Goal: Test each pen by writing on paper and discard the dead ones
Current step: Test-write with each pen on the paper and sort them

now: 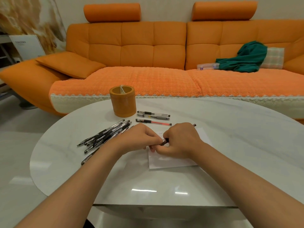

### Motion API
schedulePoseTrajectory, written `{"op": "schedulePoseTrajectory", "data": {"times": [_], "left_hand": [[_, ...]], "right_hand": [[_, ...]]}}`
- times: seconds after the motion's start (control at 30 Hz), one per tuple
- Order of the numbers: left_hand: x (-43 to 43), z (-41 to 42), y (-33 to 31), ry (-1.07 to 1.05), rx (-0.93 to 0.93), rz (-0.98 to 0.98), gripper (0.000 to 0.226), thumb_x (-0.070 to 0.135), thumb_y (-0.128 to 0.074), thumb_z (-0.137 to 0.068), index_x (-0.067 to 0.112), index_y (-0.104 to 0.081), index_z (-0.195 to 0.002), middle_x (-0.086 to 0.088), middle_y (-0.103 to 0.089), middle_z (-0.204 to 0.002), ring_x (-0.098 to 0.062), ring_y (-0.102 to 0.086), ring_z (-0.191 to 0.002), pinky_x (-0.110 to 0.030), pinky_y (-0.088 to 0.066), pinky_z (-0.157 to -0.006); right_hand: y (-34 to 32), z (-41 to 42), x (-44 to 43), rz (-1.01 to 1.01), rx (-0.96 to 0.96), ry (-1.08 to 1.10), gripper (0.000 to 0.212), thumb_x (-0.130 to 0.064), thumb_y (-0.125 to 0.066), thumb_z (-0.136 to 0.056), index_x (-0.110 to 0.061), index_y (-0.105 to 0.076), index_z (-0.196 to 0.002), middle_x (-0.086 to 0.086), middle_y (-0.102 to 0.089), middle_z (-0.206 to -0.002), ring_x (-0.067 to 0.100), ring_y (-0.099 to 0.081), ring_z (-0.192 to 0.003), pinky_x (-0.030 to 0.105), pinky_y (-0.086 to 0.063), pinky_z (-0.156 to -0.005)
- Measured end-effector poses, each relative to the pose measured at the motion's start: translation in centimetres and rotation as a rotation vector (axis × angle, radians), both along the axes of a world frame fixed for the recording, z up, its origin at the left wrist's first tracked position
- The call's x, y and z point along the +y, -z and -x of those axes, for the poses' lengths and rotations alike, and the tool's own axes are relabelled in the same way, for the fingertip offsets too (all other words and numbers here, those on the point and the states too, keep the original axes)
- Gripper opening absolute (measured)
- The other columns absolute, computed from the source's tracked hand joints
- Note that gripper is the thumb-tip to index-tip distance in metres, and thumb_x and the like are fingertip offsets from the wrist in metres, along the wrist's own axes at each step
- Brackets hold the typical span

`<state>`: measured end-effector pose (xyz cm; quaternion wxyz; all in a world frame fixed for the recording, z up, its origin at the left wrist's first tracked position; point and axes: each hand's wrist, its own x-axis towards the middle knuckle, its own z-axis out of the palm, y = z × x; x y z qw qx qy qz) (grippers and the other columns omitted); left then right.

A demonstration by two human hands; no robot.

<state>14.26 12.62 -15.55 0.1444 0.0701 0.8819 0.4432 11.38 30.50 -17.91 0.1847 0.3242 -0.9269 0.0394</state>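
Observation:
Both hands meet over a white sheet of paper (172, 161) with small marks near its top. My right hand (180, 139) grips a dark pen (165, 141) whose far end sticks out behind the hand. My left hand (139, 137) pinches the pen's near end, at its cap or tip. A pile of several black pens (105, 136) lies to the left of my left hand. Three pens (153, 116) lie side by side beyond the hands, the nearest one red.
An orange cylindrical holder (123, 101) stands on the white oval table (230, 129) behind the pens. An orange sofa (148, 51) runs along the far side, with a green cloth (246, 58) and a clear plastic case (208, 66) on it.

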Motion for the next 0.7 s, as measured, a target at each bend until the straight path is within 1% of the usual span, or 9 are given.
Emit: {"op": "schedulePoseTrajectory", "data": {"times": [0.17, 0.27, 0.3, 0.37, 0.43, 0.47, 0.53, 0.6, 0.7], "left_hand": [[0.0, -0.2, 0.0, -0.016, -0.009, -0.022, 0.014, 0.03, -0.071, -0.088, 0.025, -0.083, -0.083, -0.004, -0.078, -0.083, 0.002, -0.063, -0.064, -0.025, -0.049, -0.067], [0.0, -0.3, -0.1, -0.039, 0.0, -0.044, 0.014, 0.03, -0.073, -0.087, 0.022, -0.083, -0.084, -0.004, -0.077, -0.082, 0.004, -0.062, -0.062, -0.023, -0.048, -0.064], [0.0, -0.2, -0.1, -0.046, -0.001, -0.049, 0.014, 0.03, -0.073, -0.087, 0.021, -0.083, -0.085, -0.004, -0.077, -0.082, 0.004, -0.063, -0.061, -0.021, -0.047, -0.062], [-0.2, -0.1, 0.0, -0.064, 0.006, -0.033, 0.014, 0.03, -0.073, -0.088, 0.021, -0.083, -0.085, -0.003, -0.077, -0.081, 0.002, -0.064, -0.063, -0.018, -0.046, -0.059], [-0.6, 0.2, 0.2, -0.099, 0.058, 0.029, 0.014, 0.031, -0.071, -0.089, 0.023, -0.082, -0.084, 0.002, -0.077, -0.08, -0.004, -0.068, -0.07, -0.018, -0.047, -0.061], [-0.9, 0.5, 0.4, -0.129, 0.1, 0.072, 0.015, 0.03, -0.07, -0.091, 0.023, -0.081, -0.084, 0.005, -0.077, -0.081, -0.007, -0.069, -0.073, -0.02, -0.047, -0.061], [-1.5, 1.1, 0.9, -0.196, 0.186, 0.146, 0.012, 0.028, -0.068, -0.093, 0.024, -0.078, -0.088, 0.009, -0.075, -0.082, -0.009, -0.067, -0.076, -0.023, -0.049, -0.065], [-2.1, 1.5, 1.1, -0.248, 0.253, 0.179, 0.009, 0.027, -0.066, -0.095, 0.026, -0.075, -0.093, 0.011, -0.071, -0.086, -0.006, -0.062, -0.081, -0.025, -0.048, -0.069], [-2.7, 1.7, 1.0, -0.277, 0.312, 0.218, 0.008, 0.029, -0.065, -0.096, 0.027, -0.073, -0.096, 0.016, -0.064, -0.088, -0.003, -0.057, -0.083, -0.02, -0.042, -0.067]], "right_hand": [[0.3, -0.2, -0.3, -0.019, 0.037, 0.001, 0.065, -0.072, -0.035, -0.075, -0.014, -0.031, -0.045, 0.0, -0.02, -0.037, 0.017, -0.018, -0.042, 0.027, -0.016, -0.046], [0.4, -0.2, -0.3, 0.028, 0.059, -0.009, 0.064, -0.069, -0.04, -0.076, -0.014, -0.031, -0.044, 0.0, -0.019, -0.037, 0.016, -0.016, -0.041, 0.026, -0.015, -0.045], [0.4, -0.2, -0.3, 0.046, 0.047, -0.017, 0.064, -0.069, -0.04, -0.077, -0.015, -0.033, -0.044, 0.0, -0.022, -0.037, 0.016, -0.019, -0.041, 0.026, -0.015, -0.045], [0.3, -0.1, -0.3, 0.054, -0.006, -0.044, 0.061, -0.072, -0.037, -0.078, -0.019, -0.044, -0.05, -0.002, -0.037, -0.042, 0.014, -0.031, -0.043, 0.027, -0.02, -0.045], [0.2, 0.1, -0.2, 0.059, -0.126, -0.067, 0.05, -0.071, -0.042, -0.083, -0.025, -0.057, -0.074, -0.008, -0.055, -0.064, 0.011, -0.047, -0.059, 0.03, -0.034, -0.051], [0.2, 0.2, -0.2, 0.091, -0.205, -0.079, 0.039, -0.064, -0.049, -0.088, -0.026, -0.058, -0.092, -0.014, -0.057, -0.079, 0.011, -0.052, -0.071, 0.031, -0.041, -0.058], [0.3, 0.7, -0.1, 0.195, -0.377, -0.075, 0.023, -0.033, -0.054, -0.094, -0.026, -0.048, -0.116, -0.013, -0.051, -0.098, 0.013, -0.051, -0.088, 0.031, -0.042, -0.07], [0.5, 1.2, -0.2, 0.308, -0.463, -0.072, 0.027, -0.01, -0.049, -0.094, -0.025, -0.047, -0.117, -0.01, -0.047, -0.102, 0.013, -0.048, -0.089, 0.027, -0.038, -0.072], [0.3, 1.9, -0.6, 0.378, -0.458, -0.072, 0.023, -0.007, -0.055, -0.094, -0.025, -0.058, -0.107, -0.013, -0.048, -0.095, 0.008, -0.049, -0.083, 0.019, -0.038, -0.07]]}}
